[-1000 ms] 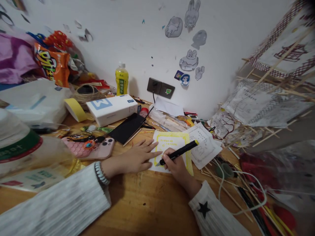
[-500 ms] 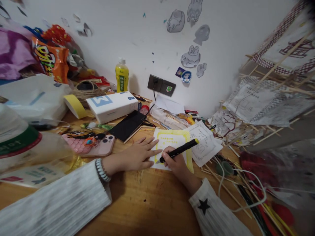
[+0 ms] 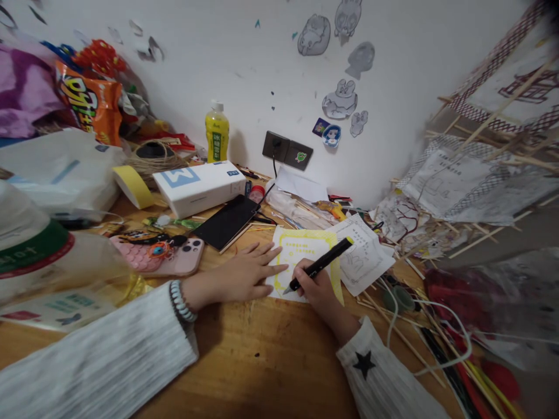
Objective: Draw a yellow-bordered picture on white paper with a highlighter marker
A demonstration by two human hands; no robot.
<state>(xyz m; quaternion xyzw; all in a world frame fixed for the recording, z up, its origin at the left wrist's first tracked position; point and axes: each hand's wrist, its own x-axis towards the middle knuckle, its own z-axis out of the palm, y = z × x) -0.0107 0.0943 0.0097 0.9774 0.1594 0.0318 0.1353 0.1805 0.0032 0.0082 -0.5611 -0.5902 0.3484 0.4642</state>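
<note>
A sheet of white paper (image 3: pixel 283 240) with a yellow drawn border and yellow writing lies on the wooden table (image 3: pixel 236 355). My left hand (image 3: pixel 242 272) lies flat with fingers spread, its fingertips on the sheet's left part. In my right hand (image 3: pixel 317 285) is a black marker with a yellow end (image 3: pixel 325 261), its tip pointing down-left at the lower border of the sheet. Whether the tip touches the paper is hard to tell. Partly under the sheet's right side lies another paper (image 3: pixel 364 256) with black line drawing.
Left of the hands lie a pink phone (image 3: pixel 183 259), a black tablet-like device (image 3: pixel 227 221), a white box (image 3: pixel 198 189) and yellow tape (image 3: pixel 133 187). A yellow drink bottle (image 3: pixel 217 134) stands by the wall. Thin sticks, a white cable (image 3: pixel 467 349) and a stick-and-paper frame (image 3: pixel 463 180) are at right.
My right hand and the marker have shifted slightly to the right along the sheet's lower border. My left hand stays in place.
</note>
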